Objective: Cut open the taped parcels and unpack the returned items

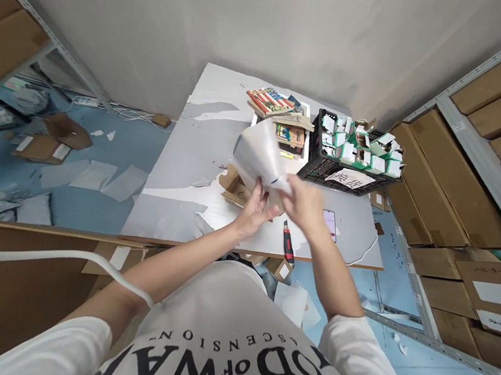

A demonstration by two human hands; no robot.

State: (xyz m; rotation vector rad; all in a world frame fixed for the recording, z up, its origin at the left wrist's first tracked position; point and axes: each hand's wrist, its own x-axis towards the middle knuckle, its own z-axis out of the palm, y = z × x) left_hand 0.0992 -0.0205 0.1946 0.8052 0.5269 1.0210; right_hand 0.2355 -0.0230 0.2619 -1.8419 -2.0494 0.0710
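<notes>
A glossy white plastic bag (261,150) is held up above the table, tilted, with a small blue mark near its lower corner. My right hand (305,205) pinches that lower right corner. From below, my left hand (254,212) has its fingers against the bag's bottom edge, thumb apart from them. Behind the bag and partly hidden by it lies an open brown cardboard box (235,189). A red and black utility knife (288,244) rests by the table's front edge, below my right hand. A phone (329,224) with a lit screen lies beside my right wrist.
On the table (177,162), a white tray (303,148) holds several books (289,135). A black crate (345,176) beside it carries small white-and-green boxes. Shelves with cardboard boxes (443,184) stand at the right. A white cable (91,257) crosses my left arm.
</notes>
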